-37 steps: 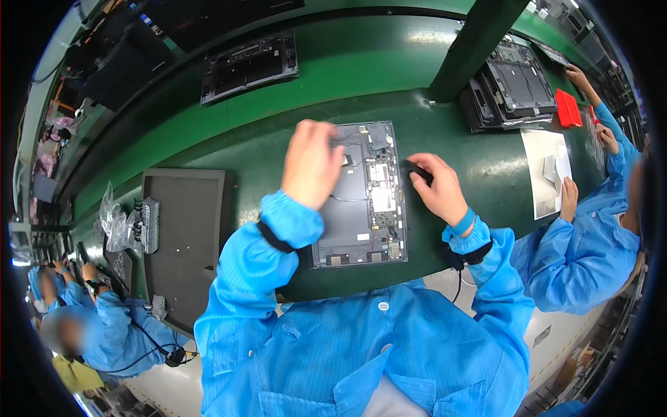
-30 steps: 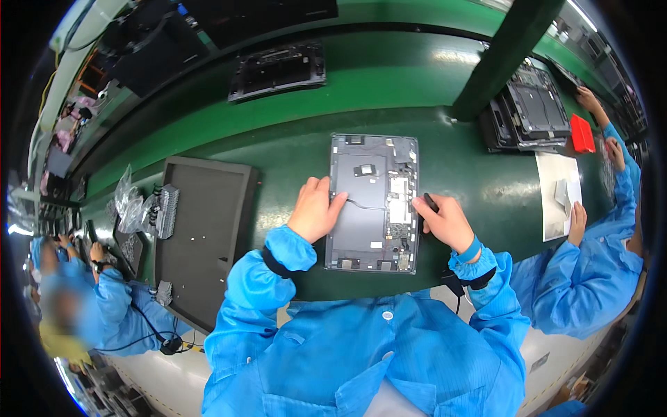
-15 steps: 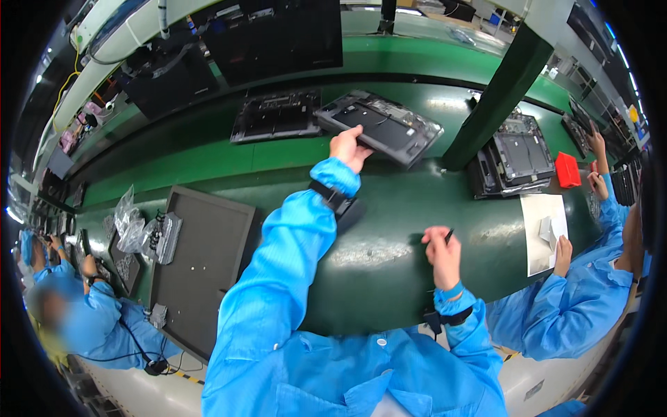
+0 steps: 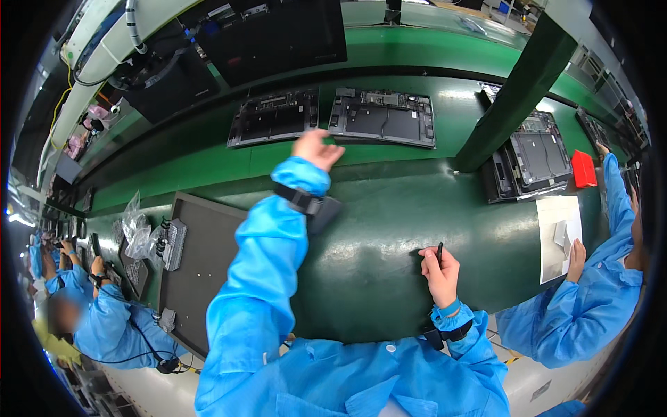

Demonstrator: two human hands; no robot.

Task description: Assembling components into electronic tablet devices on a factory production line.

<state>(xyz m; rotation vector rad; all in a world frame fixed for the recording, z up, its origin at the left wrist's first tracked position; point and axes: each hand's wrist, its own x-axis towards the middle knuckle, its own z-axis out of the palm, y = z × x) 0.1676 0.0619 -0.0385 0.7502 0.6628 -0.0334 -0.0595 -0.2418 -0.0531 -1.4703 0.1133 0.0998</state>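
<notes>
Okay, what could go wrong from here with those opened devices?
The left device and right device lie uncovered; the left hand, close by, could knock one. The slim black tool in the right hand might scratch whatever it slips against. The uneven stack of devices could shift if bumped.

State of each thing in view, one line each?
Left hand: open, near the laptop bases, no grip visible
Right hand: closed around black tool
Black tool: held, tip upward
Left laptop base: internals exposed
Right laptop base: internals exposed
Base stack: piled, top one uncovered
Plastic bag: crumpled
Dark tray: a few white specks inside
</notes>
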